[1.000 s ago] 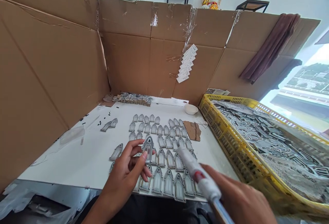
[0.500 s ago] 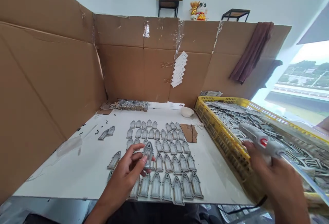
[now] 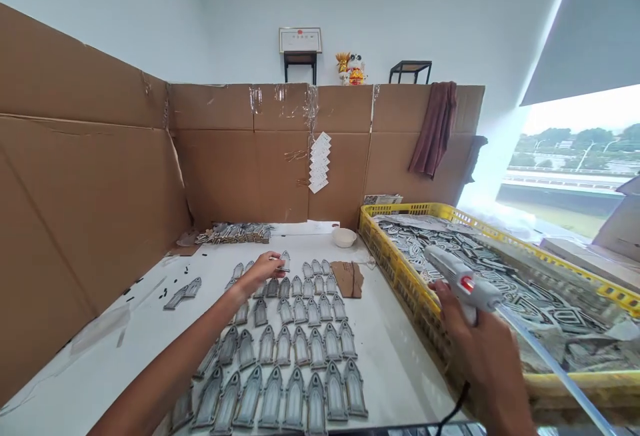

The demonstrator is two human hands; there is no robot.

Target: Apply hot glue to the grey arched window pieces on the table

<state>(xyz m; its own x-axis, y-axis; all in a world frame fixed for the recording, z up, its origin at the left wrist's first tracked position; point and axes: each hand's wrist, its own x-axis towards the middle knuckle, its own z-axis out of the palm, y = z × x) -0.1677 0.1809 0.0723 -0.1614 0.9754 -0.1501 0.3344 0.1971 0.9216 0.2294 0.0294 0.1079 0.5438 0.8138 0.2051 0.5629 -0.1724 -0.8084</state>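
Observation:
My left hand [image 3: 264, 272] reaches over the back rows of grey arch-shaped pieces [image 3: 295, 393] laid out on the white table [image 3: 390, 349]. Its fingers are closed on a small grey piece [image 3: 283, 269] seen nearly edge-on. On the right, my right hand [image 3: 473, 329] grips a white glue gun [image 3: 457, 276] by the handle, with its nozzle pointing up and left over the basket's edge. A long clear glue stick [image 3: 555, 373] sticks out of the gun's back.
A yellow basket [image 3: 395, 266] full of grey pieces stands at the right. Cardboard walls [image 3: 225, 176] enclose the table's back and left. A white bowl [image 3: 344, 237], a cardboard scrap [image 3: 349, 280] and a pile of pieces [image 3: 237, 233] lie towards the back. Two pieces [image 3: 183, 292] lie at the left.
My left hand has moved from the front rows to the back rows with a piece. My right hand still holds the glue gun. The view has tilted up and turned right.

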